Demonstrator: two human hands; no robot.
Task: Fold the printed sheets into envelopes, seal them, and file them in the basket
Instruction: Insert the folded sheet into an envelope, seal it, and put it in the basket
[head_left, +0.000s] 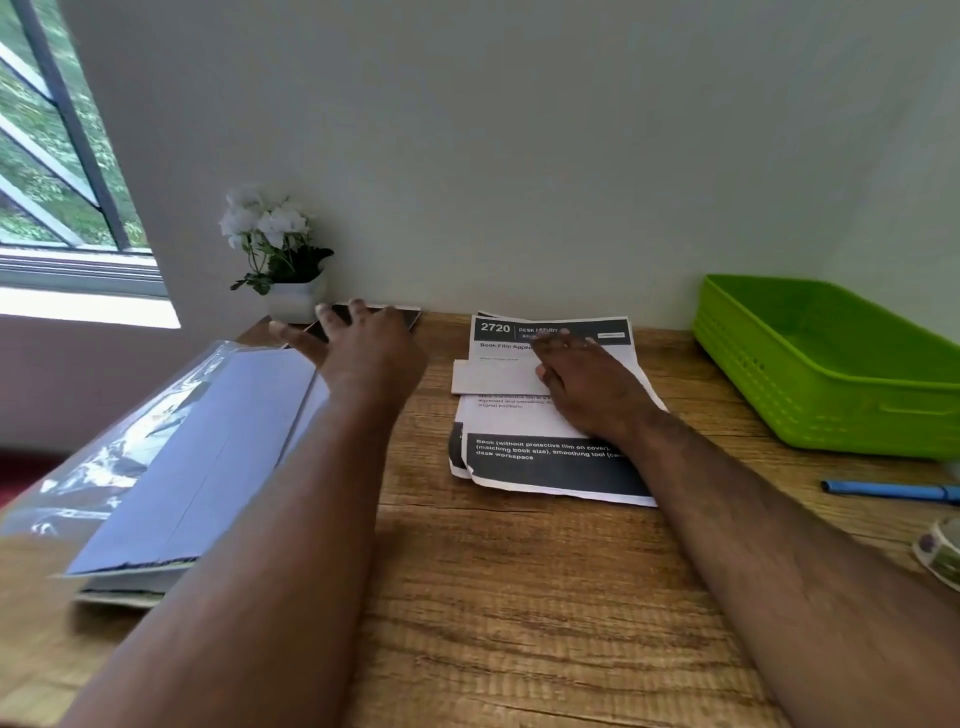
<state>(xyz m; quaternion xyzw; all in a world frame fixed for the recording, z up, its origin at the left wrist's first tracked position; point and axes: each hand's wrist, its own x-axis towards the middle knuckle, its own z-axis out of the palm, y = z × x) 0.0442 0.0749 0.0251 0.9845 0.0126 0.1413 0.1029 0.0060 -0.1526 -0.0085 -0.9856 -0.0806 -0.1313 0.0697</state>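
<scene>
Reaching out over the wooden bench (519, 597), the right hand (587, 384) presses flat, fingers straight, on the stack of black-and-white printed paper sheets (545, 415). The left hand (363, 343) hovers spread, holding nothing. Folding seems not yet begun; next, lift one sheet. The empty green plastic basket (831, 374) waits right of that grip.
</scene>
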